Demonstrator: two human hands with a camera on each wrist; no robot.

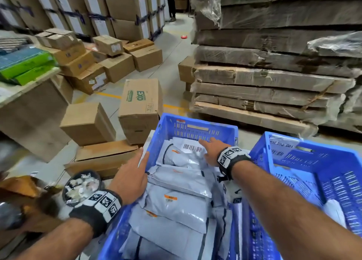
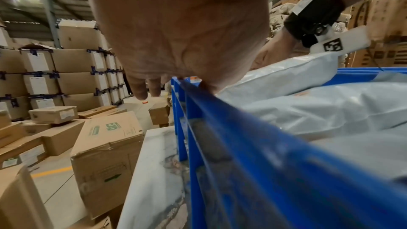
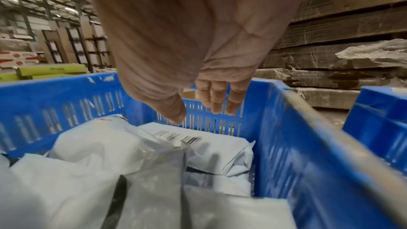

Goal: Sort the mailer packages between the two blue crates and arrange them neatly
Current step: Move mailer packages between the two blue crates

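Two blue crates stand side by side. The left crate point(image 1: 156, 134) is packed with several grey mailer packages point(image 1: 180, 183). The right crate point(image 1: 305, 144) holds only a few mailers point(image 1: 335, 210) along its side. My left hand point(image 1: 135, 171) lies over the left crate's left rim point(image 2: 220, 119) with straight fingers point(image 2: 141, 90) outside the wall and holds nothing. My right hand point(image 1: 210, 150) hovers with extended fingers point(image 3: 215, 100) over the far mailer with a barcode label point(image 3: 198, 145), close to the crate's far wall point(image 3: 66, 104), and grips nothing.
Cardboard boxes point(image 1: 141, 107) crowd the floor just left of and beyond the left crate. A tall stack of wrapped flat cardboard point(image 1: 274, 73) rises behind the right crate. A black bin of paper scraps point(image 1: 82, 187) sits at my left. The crates rest on a white surface point(image 2: 154, 163).
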